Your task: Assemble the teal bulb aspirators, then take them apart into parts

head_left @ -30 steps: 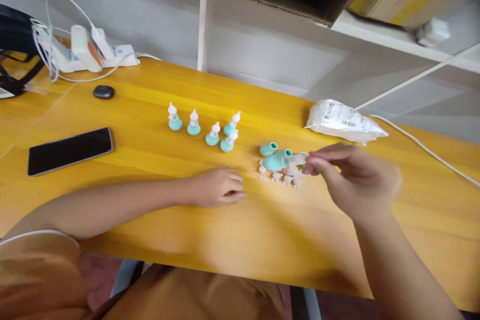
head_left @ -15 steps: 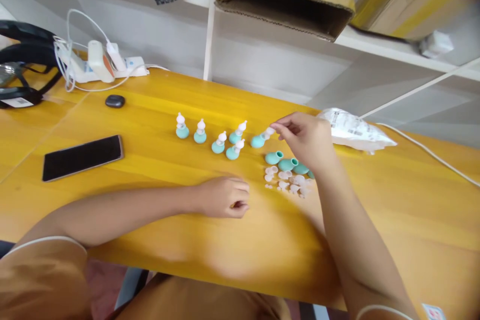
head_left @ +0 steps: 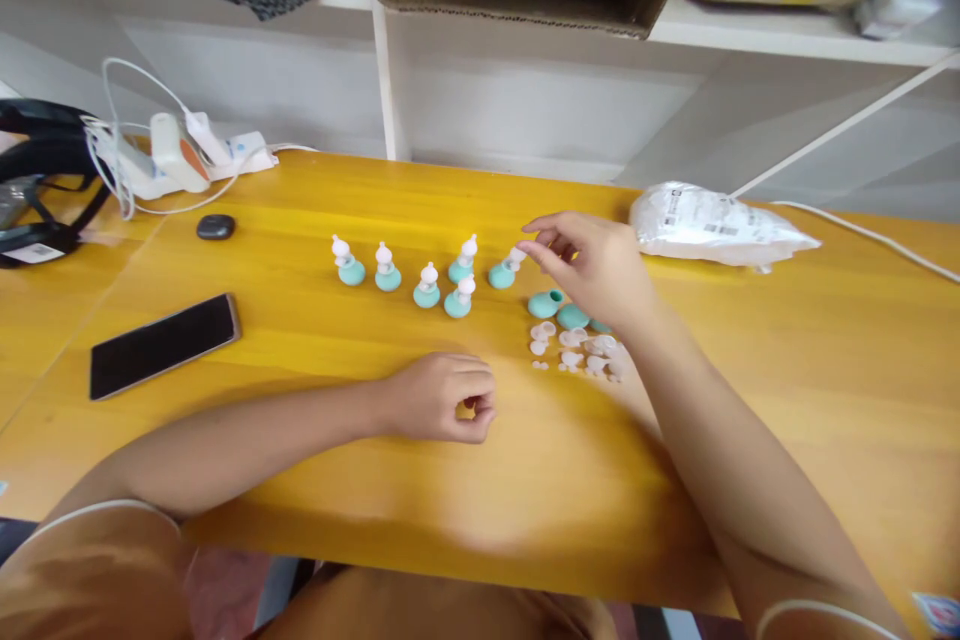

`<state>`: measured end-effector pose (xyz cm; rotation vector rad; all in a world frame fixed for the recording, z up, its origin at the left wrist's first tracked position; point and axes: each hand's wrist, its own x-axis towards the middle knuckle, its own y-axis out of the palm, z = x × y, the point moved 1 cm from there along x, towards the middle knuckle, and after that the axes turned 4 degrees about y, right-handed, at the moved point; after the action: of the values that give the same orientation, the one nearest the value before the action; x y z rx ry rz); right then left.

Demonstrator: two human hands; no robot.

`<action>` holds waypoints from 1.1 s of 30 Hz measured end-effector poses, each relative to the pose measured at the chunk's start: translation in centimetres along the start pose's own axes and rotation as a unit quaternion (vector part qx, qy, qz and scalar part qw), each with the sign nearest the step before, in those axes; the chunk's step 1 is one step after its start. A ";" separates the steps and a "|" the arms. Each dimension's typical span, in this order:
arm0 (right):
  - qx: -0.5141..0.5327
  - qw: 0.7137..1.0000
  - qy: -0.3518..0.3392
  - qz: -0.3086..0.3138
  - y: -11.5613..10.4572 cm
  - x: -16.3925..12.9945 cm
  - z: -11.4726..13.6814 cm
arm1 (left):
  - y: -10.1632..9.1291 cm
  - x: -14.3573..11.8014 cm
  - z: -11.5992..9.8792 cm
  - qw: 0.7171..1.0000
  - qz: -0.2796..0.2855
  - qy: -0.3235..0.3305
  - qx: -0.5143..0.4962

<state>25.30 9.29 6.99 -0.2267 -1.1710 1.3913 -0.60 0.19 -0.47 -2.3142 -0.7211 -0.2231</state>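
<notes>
A black phone (head_left: 163,346) lay at the left of the yellow table (head_left: 787,400). Five teal-and-white pieces (head_left: 405,278) stood upright in a loose group. The left hand (head_left: 442,396) rested curled into a loose fist on the table. The right hand (head_left: 592,265), fingers loosely apart, touched the white tip of a sixth piece (head_left: 505,271), with loose teal bases (head_left: 559,308) and white caps (head_left: 574,350) just beside. A white bag (head_left: 712,225) lay farther right.

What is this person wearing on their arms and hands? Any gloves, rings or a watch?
Both hands are bare: the left hand and the right hand show no gloves, and no rings or watch can be seen. The forearms are uncovered too. Short orange-brown sleeves with a thin white edge end at the upper arms; on the right arm only the white edge shows.
</notes>
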 end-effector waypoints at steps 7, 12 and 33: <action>-0.008 0.995 0.061 -0.079 -5.8 -2.8 1.5 | 0.0 0.1 0.3 0.999 0.029 0.010 0.012; 0.006 0.997 0.053 -0.055 -6.3 -7.8 0.0 | 0.2 0.0 0.4 0.998 0.044 0.052 0.015; -0.081 0.985 -0.153 0.004 -3.4 -13.0 -0.3 | -0.5 0.1 -0.3 0.995 0.071 0.065 0.042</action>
<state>30.76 -2.22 2.86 -0.1338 -1.5425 1.3706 -0.77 0.29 0.08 -2.2367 -0.4908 -0.2709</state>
